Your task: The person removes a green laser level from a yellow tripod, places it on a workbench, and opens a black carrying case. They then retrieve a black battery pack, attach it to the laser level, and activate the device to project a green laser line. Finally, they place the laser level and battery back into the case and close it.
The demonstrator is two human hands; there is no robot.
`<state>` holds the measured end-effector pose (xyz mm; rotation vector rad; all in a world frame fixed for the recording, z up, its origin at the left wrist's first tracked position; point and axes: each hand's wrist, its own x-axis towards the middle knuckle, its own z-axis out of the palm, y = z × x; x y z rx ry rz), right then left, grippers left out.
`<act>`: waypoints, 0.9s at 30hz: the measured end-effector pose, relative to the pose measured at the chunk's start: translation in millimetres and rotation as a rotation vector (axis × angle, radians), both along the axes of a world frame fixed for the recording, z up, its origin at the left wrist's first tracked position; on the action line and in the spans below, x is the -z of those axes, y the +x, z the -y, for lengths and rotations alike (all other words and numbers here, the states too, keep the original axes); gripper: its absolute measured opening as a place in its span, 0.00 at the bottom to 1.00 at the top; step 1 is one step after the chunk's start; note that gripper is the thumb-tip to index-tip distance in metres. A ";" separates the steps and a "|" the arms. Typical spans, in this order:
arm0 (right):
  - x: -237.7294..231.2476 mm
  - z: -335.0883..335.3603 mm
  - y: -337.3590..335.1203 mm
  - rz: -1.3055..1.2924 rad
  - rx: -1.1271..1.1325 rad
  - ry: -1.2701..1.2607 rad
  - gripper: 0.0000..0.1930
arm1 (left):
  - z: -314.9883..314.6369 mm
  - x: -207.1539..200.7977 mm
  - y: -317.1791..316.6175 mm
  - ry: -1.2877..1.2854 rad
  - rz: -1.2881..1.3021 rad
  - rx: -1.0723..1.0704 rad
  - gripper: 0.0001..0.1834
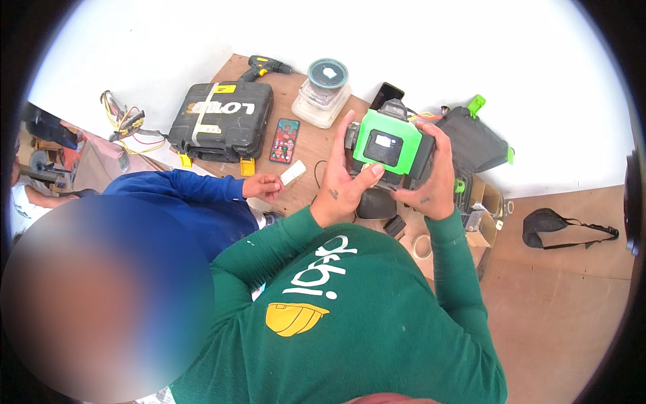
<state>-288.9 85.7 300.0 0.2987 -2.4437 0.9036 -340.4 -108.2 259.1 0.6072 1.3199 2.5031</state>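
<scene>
A green and black laser level (404, 159) is held up in front of my chest, over the table. Its small screen, on the face turned toward me, is lit. My left hand (340, 192) grips the near left side, its thumb lying along the lower front edge. On the opposite side, my right hand (434, 185) wraps round the black part of the body, with its fingers up along the far corner. Beyond the level lies a dark phone-like object (391, 91), partly covered by it. A dark rounded item (375, 204) sits below the level.
At left, a co-worker in blue holds a small white piece (293, 173) near a phone (284, 141). A black tool case (225, 121), a drill (261, 66) and plastic tubs (323, 101) stand farther back. An open black-green case (471, 138) and a tape roll (422, 247) are at right.
</scene>
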 end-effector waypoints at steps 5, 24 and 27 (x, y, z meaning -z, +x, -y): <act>-2.9 4.5 -1.2 -0.005 -0.005 0.016 0.58 | 4.0 3.1 0.2 -0.026 -0.029 -0.003 0.54; -26.7 -23.6 4.3 0.117 -0.233 0.030 0.52 | 7.9 16.2 -5.0 0.006 0.072 0.089 0.49; -35.4 -22.8 5.8 0.120 -0.263 0.026 0.48 | 8.6 16.1 -1.3 0.009 0.103 0.152 0.49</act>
